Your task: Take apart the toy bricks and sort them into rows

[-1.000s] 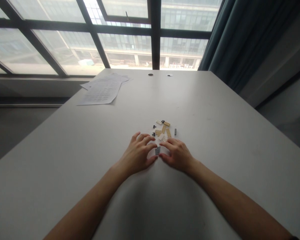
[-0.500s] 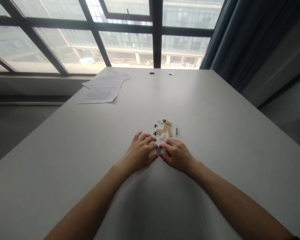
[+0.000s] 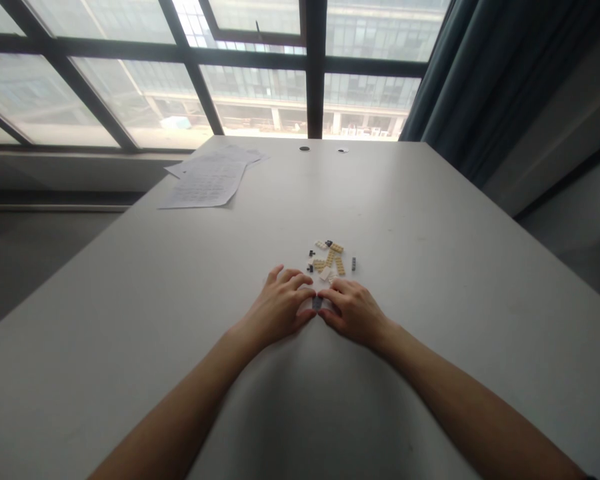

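Between my two hands, low over the white table (image 3: pixel 260 247), is a small dark grey toy brick (image 3: pixel 317 303). My left hand (image 3: pixel 283 303) has its thumb and index finger at the brick's left side, the other fingers loosely curved. From the other side, my right hand (image 3: pixel 353 307) pinches it with thumb and forefinger. Just beyond the fingertips lies a loose group of toy bricks: several tan plates (image 3: pixel 339 265), a white piece (image 3: pixel 325 273) and small black pieces (image 3: pixel 311 253). A grey brick (image 3: pixel 353 264) lies apart to their right.
Printed paper sheets (image 3: pixel 205 180) lie at the table's far left. Two round cable holes (image 3: pixel 305 149) sit near the far edge. Beyond stands a framed window (image 3: pixel 315 100), with a dark blue curtain (image 3: pixel 450 87) at the right.
Both hands stay almost still around the dark grey brick. The whole view has shifted very slightly; the loose bricks keep their places.
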### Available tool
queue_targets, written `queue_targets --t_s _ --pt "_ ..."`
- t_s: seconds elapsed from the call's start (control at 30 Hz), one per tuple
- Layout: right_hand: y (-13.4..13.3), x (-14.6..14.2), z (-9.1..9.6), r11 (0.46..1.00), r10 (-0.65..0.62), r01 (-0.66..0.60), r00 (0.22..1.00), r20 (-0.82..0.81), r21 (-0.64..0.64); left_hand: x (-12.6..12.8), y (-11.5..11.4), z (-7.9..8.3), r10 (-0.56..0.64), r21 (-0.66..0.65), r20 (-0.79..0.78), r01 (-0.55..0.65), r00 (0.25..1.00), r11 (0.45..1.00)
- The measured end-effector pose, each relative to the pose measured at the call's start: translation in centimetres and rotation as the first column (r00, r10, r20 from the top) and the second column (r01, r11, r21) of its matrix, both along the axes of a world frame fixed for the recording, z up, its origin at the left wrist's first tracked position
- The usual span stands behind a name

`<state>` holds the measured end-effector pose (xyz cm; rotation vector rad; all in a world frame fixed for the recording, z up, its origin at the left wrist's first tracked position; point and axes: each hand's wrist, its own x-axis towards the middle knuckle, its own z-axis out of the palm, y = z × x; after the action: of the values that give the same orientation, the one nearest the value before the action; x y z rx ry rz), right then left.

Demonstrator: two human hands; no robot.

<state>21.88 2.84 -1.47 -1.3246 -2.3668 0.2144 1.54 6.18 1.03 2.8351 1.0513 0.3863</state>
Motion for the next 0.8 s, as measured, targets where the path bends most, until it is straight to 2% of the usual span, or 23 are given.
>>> queue_targets --t_s 0.8 --pt "0.03 -0.3 0.18 1.0 0.011 -0.011 1.0 0.007 -0.008 -0.43 0.45 -0.05 -0.001 -0.043 -0.018 0.0 1.0 0.999"
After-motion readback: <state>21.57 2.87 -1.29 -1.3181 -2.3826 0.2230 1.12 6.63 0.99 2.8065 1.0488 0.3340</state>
